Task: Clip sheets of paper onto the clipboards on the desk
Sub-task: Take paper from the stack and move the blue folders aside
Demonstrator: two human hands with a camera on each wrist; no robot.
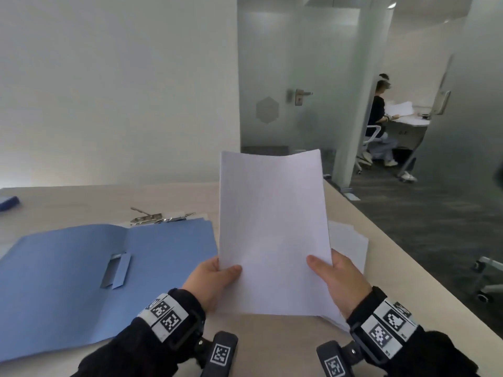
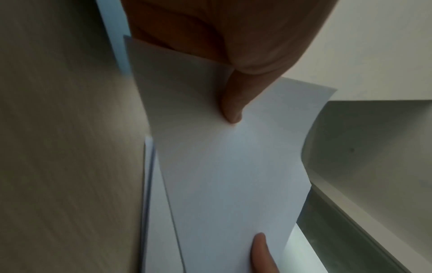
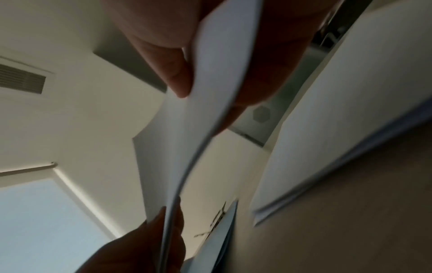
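A thin stack of white paper sheets [image 1: 272, 229] stands almost upright above the desk, held by both hands. My left hand [image 1: 215, 281] pinches its lower left edge, thumb on the front. My right hand [image 1: 334, 281] pinches the lower right edge the same way. The left wrist view shows the sheets [image 2: 229, 166] under my left thumb [image 2: 231, 103]. The right wrist view shows the sheets [image 3: 187, 147] edge-on between thumb and fingers. An open blue folder [image 1: 81, 268] lies flat to the left, with a metal clip [image 1: 152, 216] at its far edge.
More white sheets [image 1: 348, 240] lie on the beige desk [image 1: 272, 349] behind my right hand. A small blue object [image 1: 8, 202] sits at the far left. The desk's right edge runs diagonally; beyond it are dark carpet, a chair base [image 1: 487, 281] and a seated person [image 1: 381, 123].
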